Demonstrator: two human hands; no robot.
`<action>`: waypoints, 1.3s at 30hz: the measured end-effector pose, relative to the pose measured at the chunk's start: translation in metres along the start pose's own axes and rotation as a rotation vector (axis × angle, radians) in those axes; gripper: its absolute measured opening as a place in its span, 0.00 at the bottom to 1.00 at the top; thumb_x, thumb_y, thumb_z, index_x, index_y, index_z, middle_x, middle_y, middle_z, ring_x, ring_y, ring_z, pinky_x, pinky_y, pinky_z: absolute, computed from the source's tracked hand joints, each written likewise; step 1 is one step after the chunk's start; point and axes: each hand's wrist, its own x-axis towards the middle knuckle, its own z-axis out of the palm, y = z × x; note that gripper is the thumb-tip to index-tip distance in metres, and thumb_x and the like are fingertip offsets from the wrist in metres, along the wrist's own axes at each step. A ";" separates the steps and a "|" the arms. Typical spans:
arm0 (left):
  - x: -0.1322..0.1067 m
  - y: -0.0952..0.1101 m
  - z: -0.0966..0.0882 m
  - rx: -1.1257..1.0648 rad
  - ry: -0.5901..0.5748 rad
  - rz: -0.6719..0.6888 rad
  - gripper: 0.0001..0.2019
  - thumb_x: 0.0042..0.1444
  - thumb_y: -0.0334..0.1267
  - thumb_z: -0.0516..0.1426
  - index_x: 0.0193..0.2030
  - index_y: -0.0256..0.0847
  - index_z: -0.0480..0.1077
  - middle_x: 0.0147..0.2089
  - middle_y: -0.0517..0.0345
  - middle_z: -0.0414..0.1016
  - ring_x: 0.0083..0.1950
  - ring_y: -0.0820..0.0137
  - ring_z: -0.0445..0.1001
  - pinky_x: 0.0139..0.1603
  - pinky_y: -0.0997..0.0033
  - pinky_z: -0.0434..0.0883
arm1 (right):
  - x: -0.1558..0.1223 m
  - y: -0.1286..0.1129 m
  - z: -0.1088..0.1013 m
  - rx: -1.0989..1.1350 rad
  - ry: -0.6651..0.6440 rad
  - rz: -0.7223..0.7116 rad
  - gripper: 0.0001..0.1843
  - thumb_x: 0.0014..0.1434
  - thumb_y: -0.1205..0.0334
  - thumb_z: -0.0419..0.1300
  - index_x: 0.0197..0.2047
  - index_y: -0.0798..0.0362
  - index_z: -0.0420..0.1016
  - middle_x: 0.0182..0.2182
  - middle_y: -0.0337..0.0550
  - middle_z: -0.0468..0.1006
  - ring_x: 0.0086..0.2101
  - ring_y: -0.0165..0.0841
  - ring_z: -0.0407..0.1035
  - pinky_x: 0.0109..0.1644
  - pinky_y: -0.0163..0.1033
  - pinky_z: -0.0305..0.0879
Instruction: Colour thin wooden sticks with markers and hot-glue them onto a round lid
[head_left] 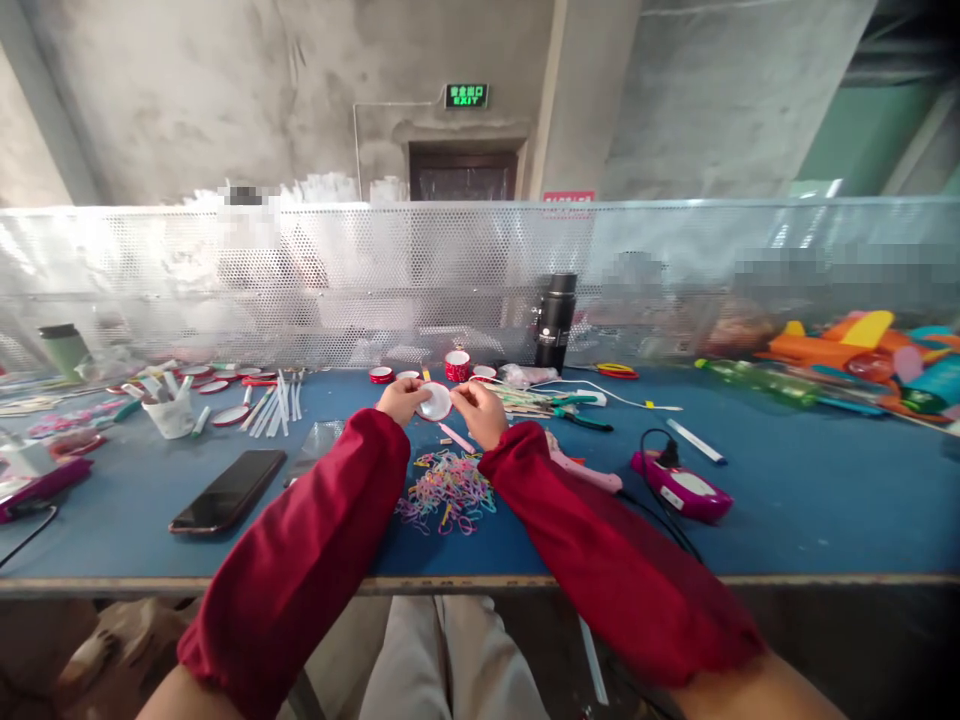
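Above the table, a round white disc [435, 403] with a red rim is held between my two hands. My left hand [403, 399] pinches its left edge, fingers closed. At the right edge, the fingers of my right hand [481, 411] are closed on the same disc. Just below lies a loose pile of small pastel loops [450, 488], like rubber bands. A pink stick-like piece [456, 438] rests between the pile and the disc. Behind my hands stands a stack of red-rimmed discs [457, 367]. Partly covered by my right sleeve is a pink glue gun [589, 472].
At left are a phone [229, 492], a white cup of pens [171, 414] and translucent glue sticks [275, 406]. A black thermos [556, 325] stands behind pliers [585, 416]. A purple power strip [682, 487] with a cable sits right. A perforated metal screen [420, 260] borders the back.
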 end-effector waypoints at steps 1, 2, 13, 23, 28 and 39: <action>0.001 -0.001 0.000 0.015 -0.010 0.013 0.09 0.37 0.33 0.65 0.24 0.36 0.68 0.21 0.62 0.69 0.23 0.76 0.67 0.28 0.76 0.64 | 0.000 0.000 0.000 -0.014 -0.002 -0.002 0.10 0.53 0.54 0.58 0.30 0.51 0.73 0.26 0.39 0.77 0.29 0.33 0.70 0.34 0.38 0.66; 0.002 -0.002 -0.001 0.030 -0.020 0.019 0.09 0.37 0.33 0.65 0.24 0.36 0.68 0.21 0.63 0.69 0.23 0.77 0.66 0.28 0.76 0.64 | 0.000 0.001 0.001 -0.028 -0.004 -0.003 0.09 0.52 0.55 0.59 0.30 0.51 0.73 0.26 0.39 0.77 0.28 0.33 0.70 0.34 0.38 0.66; -0.013 0.012 0.006 -0.002 -0.073 -0.135 0.08 0.39 0.28 0.64 0.25 0.36 0.68 0.21 0.62 0.68 0.22 0.77 0.64 0.26 0.74 0.62 | -0.003 0.003 0.004 -0.089 -0.038 0.042 0.05 0.48 0.59 0.58 0.26 0.51 0.69 0.21 0.36 0.73 0.23 0.31 0.67 0.28 0.36 0.62; -0.015 0.014 0.006 -0.105 -0.094 -0.210 0.07 0.52 0.40 0.59 0.34 0.39 0.74 0.27 0.53 0.73 0.27 0.70 0.67 0.31 0.67 0.63 | -0.001 0.004 0.005 -0.062 -0.014 0.078 0.05 0.47 0.59 0.58 0.25 0.50 0.69 0.20 0.35 0.73 0.22 0.31 0.66 0.27 0.35 0.61; -0.015 0.014 0.005 -0.122 -0.129 -0.198 0.09 0.52 0.42 0.59 0.36 0.39 0.74 0.29 0.52 0.74 0.27 0.70 0.67 0.30 0.68 0.62 | -0.001 0.004 0.005 -0.053 -0.016 0.080 0.02 0.46 0.62 0.57 0.26 0.50 0.68 0.20 0.35 0.73 0.23 0.31 0.66 0.28 0.35 0.61; -0.020 0.018 0.004 -0.125 -0.172 -0.196 0.07 0.46 0.34 0.62 0.33 0.37 0.72 0.27 0.54 0.73 0.26 0.72 0.67 0.30 0.69 0.65 | -0.001 0.005 0.005 -0.082 -0.019 0.064 0.03 0.46 0.62 0.57 0.26 0.51 0.69 0.21 0.35 0.73 0.23 0.30 0.67 0.28 0.35 0.61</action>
